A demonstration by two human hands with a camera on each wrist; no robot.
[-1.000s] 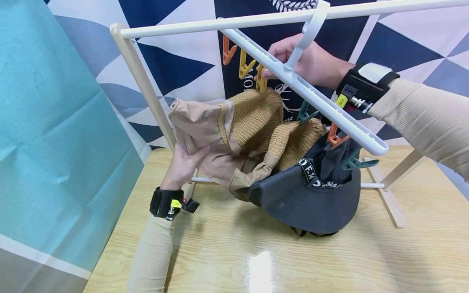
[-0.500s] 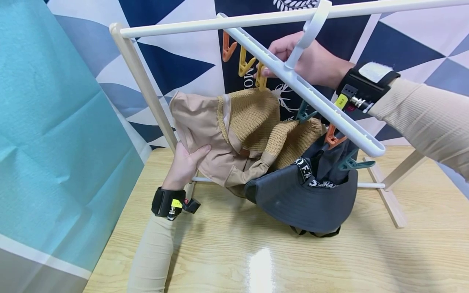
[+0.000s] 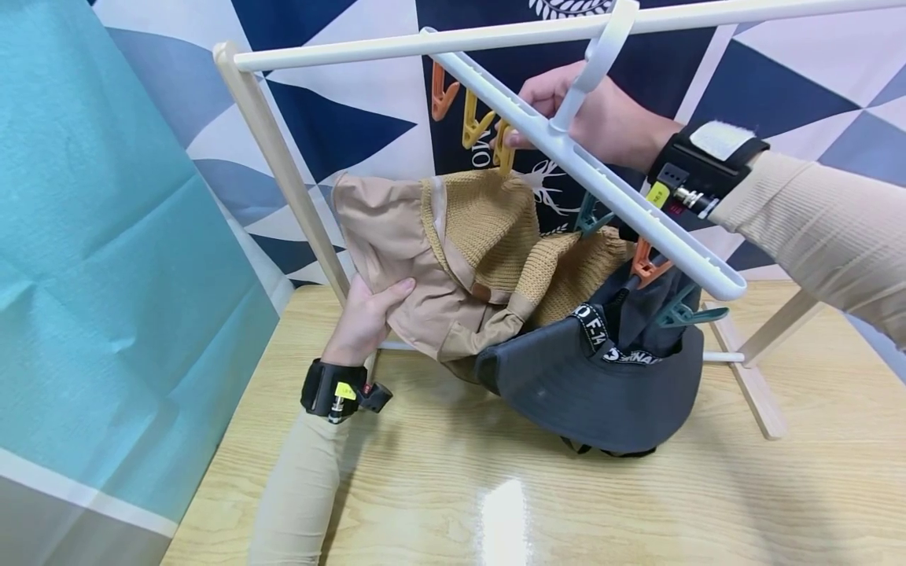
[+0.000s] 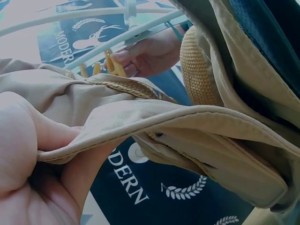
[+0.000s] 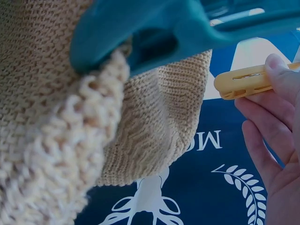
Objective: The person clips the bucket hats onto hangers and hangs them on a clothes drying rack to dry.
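Observation:
A hat with a beige cloth brim (image 3: 385, 216) and a tan knitted crown (image 3: 488, 216) hangs under a pale blue clip hanger (image 3: 640, 196). My left hand (image 3: 359, 322) grips the brim's edge, thumb on the upper face and fingers beneath, as the left wrist view shows. Behind the hanger my right hand (image 3: 612, 118) pinches a yellow clip (image 3: 503, 149) between thumb and fingers. In the right wrist view the yellow clip's tip (image 5: 225, 85) stands beside the knit, with a gap of background between. A teal clip (image 5: 154, 35) bites a knitted edge nearby.
A dark grey hat (image 3: 602, 401) hangs at the hanger's near end from an orange clip (image 3: 647, 266) and a teal clip (image 3: 686, 313). Another yellow clip (image 3: 476, 119) and an orange clip (image 3: 443, 93) hang at the far end. A white rail (image 3: 396, 51) carries the hanger above the wooden table (image 3: 425, 472).
My left hand has shifted slightly right with the brim, and the knitted crown has moved a little left under the yellow clip. My right hand stays on that clip.

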